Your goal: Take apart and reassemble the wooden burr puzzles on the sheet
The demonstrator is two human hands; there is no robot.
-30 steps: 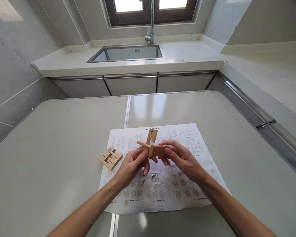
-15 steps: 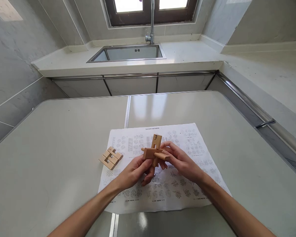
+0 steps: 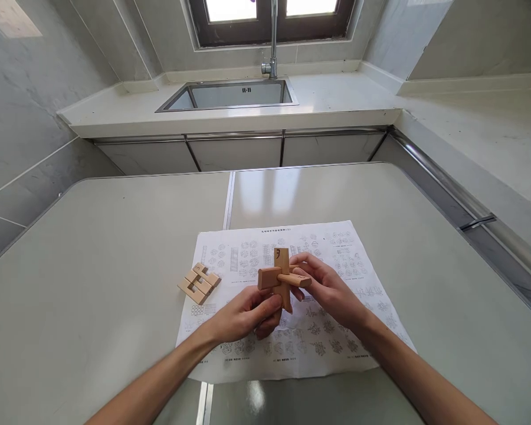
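Several interlocked pieces form a wooden burr puzzle [image 3: 281, 278] held above the paper, its upright piece marked with a dark figure. My left hand [image 3: 254, 313] grips it from the lower left, thumb and fingers closed at its base. From the right, my right hand [image 3: 325, 286] pinches it, the fingers partly hidden behind the pieces. Loose notched wooden pieces [image 3: 198, 284] lie together to the left, across the paper's edge. Beneath the hands is a printed instruction sheet [image 3: 354, 324] covered with small line drawings.
The sheet rests on a pale table [image 3: 115, 265] with a metal strip down its middle. Behind the table runs a white counter [image 3: 336, 97] with a steel sink [image 3: 225, 108] and a tap [image 3: 272, 65] under a window. Tiled walls stand at both sides.
The burr puzzle has turned in my hands and sits slightly lower and to the right; its upright piece is now nearly vertical. The loose pieces have not moved.
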